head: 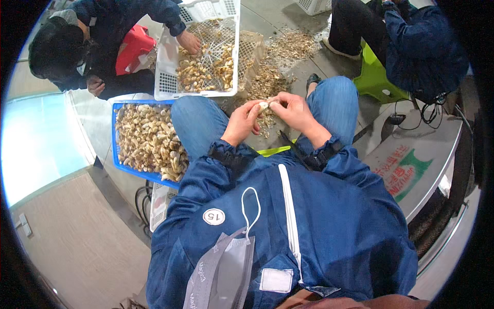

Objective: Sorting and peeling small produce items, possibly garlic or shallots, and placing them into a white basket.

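Note:
Between my knees, my left hand (244, 120) grips a small pale mushroom (264, 106) with thumb and fingers. My right hand (292, 111) touches the mushroom's other side, thumb and forefinger pinched together; whether a small tool is between them cannot be told. Both hands are above a heap of brown and pale trimmings (266, 83) on the floor. A blue plastic crate (114, 143) full of whole mushrooms stands beside my left knee. Beyond that knee is a white plastic crate (236, 50) with a lattice bottom, holding scattered mushrooms.
A co-worker's hand (189, 41) reaches into the white crate from the left. Another person sits on a green plastic stool (376, 77) at upper right. A red stool (133, 50) is at upper left. A metal-edged table (417, 154) with printing and black cables stand at my right.

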The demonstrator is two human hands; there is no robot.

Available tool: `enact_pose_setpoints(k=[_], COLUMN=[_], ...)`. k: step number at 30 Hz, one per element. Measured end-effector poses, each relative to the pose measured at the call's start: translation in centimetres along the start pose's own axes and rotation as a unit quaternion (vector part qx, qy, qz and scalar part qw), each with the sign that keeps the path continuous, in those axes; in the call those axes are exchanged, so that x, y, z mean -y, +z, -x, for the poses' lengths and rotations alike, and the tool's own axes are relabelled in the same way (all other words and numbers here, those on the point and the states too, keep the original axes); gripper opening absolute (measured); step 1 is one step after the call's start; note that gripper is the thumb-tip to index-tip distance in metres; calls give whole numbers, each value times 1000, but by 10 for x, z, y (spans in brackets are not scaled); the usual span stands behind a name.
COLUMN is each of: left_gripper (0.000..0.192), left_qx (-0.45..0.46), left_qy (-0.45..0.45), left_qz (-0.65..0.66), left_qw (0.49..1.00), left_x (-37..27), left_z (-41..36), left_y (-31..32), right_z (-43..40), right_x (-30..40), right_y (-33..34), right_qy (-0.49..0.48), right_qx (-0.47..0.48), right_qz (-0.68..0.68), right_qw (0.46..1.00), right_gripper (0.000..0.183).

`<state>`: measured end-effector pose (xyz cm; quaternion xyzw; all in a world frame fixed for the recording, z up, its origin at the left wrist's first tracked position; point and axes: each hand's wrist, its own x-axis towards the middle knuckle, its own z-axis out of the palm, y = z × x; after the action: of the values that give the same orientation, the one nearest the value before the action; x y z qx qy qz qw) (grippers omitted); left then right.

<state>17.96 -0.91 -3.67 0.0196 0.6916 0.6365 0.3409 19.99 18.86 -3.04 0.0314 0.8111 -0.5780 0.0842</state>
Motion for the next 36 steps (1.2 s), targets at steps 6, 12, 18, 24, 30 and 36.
enact_pose_setpoints(k=[6,12,18,24,30,36], left_gripper=[30,30,32,31,32,30], left_qx=[-7,-7,-9,0,-18,-12], left_qy=[-5,11,-45,-92,-68,-27], left_qz=[-20,19,183,281,217,119], left_qw=[1000,1000,982,955,974,992], left_x=[3,5,2,6,-1,-5], left_z=[-1,-2,1,-3,0,2], left_y=[0,-2,-5,-10,-2,-1], right_z=[6,-4,-5,0,2,-5], right_x=[-2,-17,-10,1,9,-1], right_y=[8,6,3,0,5,2], right_qy=[-12,65,77,-140,-112,-100], right_qx=[-21,17,10,-76,-50,-95], right_qz=[-21,-30,-111,116,52,88], right_qw=[999,997,991,980,991,986], right_gripper=[30,30,23,17,19,21])
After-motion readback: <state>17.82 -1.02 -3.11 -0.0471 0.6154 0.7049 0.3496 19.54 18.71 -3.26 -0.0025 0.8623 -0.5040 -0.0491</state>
